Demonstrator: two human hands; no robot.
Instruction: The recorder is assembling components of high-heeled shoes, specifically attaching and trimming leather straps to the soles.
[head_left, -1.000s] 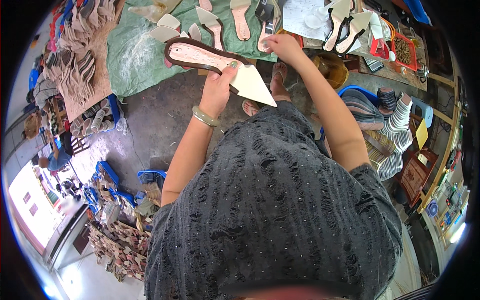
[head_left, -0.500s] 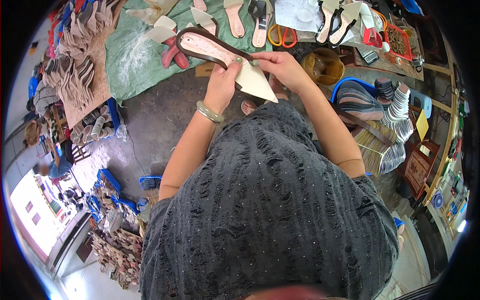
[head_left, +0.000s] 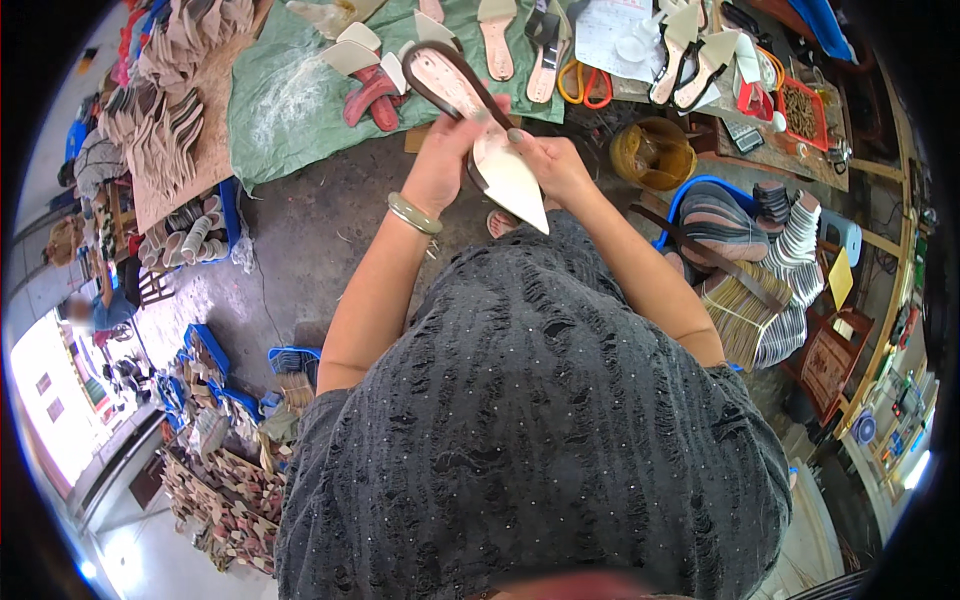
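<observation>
Both hands hold a pointed shoe insole (head_left: 510, 181) with a pale pink heel part, a white toe and a dark brown edge. Its toe points down toward my body and its heel points up and left. My left hand (head_left: 445, 160), with a bangle (head_left: 414, 213) on the wrist, is closed on its left side near the middle. On the opposite edge, the thumb and fingers of my right hand (head_left: 555, 165) pinch it. Just beyond the heel, red shoe pieces (head_left: 376, 98) with white flaps lie on a green cloth (head_left: 300, 120).
More insoles (head_left: 496, 45) lie on the cloth, near orange-handled scissors (head_left: 585, 86). A red tray (head_left: 803, 110) sits on the right bench, above a yellowish bucket (head_left: 652, 158). Stacked insoles (head_left: 745, 310) fill the right side near a blue tub (head_left: 661, 238). Stacks of soles (head_left: 150, 145) cover a board at left.
The insole has turned so its toe points more steeply toward me. Both hands have shifted with it, and the right fingers have moved lower along its edge. The whole view has shifted slightly.
</observation>
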